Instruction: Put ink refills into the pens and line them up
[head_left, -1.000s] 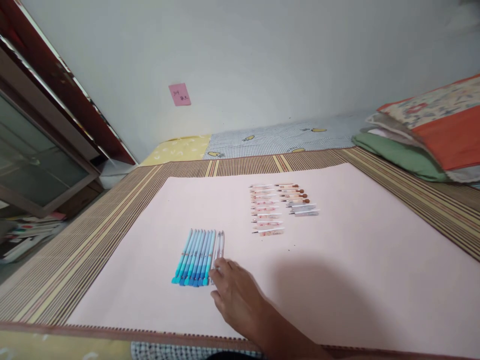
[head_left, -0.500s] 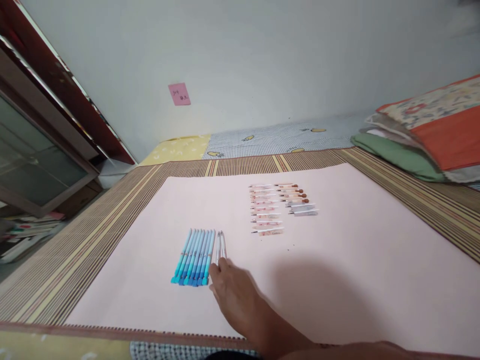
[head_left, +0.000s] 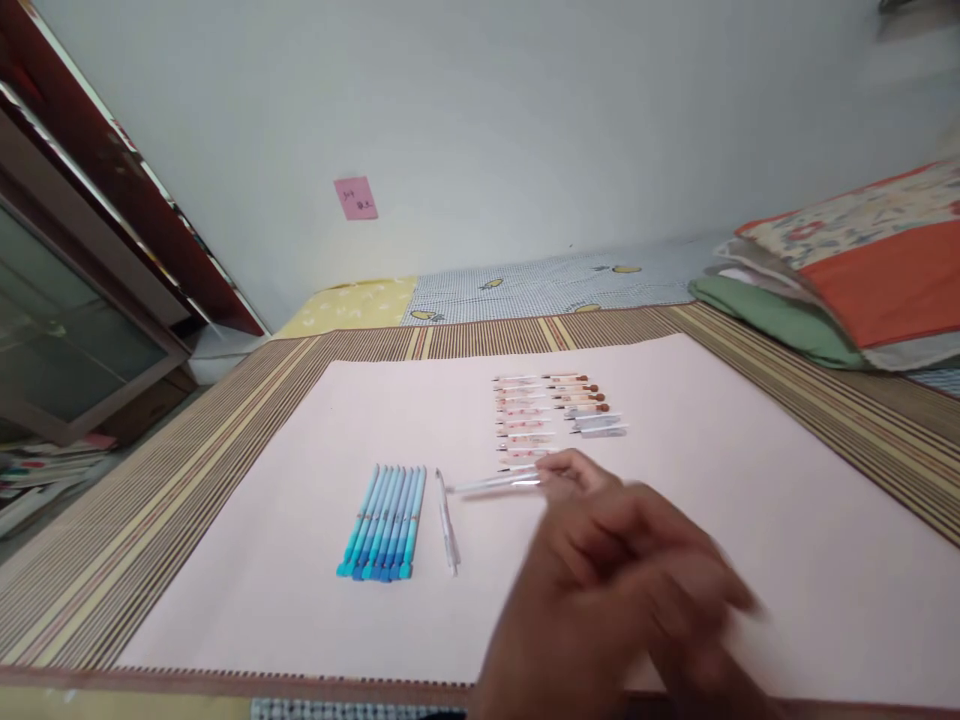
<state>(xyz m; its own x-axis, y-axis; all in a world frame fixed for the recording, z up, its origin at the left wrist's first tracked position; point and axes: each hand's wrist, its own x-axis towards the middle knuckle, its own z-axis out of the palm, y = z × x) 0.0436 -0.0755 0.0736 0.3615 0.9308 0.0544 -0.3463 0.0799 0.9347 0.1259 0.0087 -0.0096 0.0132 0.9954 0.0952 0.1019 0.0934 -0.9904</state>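
Note:
A slim white pen (head_left: pixel 487 485) points left from the fingertips of my right hand (head_left: pixel 574 470), which pinches its right end. Closer to the camera, my left hand (head_left: pixel 592 590) overlaps much of my right hand and arm; its fingers are smeared by motion. Another white pen (head_left: pixel 448 525) lies alone on the pale pink sheet (head_left: pixel 285 480). Left of it several blue pens (head_left: pixel 382 520) lie side by side. Beyond the held pen is a column of pink-patterned pens (head_left: pixel 523 412). Beside that column lie pens with brown ends (head_left: pixel 581 395) and greyish pens (head_left: pixel 598 425).
The sheet lies on a striped mat (head_left: pixel 217 480). Folded cloth and an orange floral cushion (head_left: pixel 862 270) are piled at the right. A pink note (head_left: pixel 355 198) is stuck on the wall. A glass-fronted cabinet (head_left: pixel 67 320) stands at the left.
My right hand has taken one of the two white pens and moved it up and right, turning it sideways. My left hand has come up in front of it.

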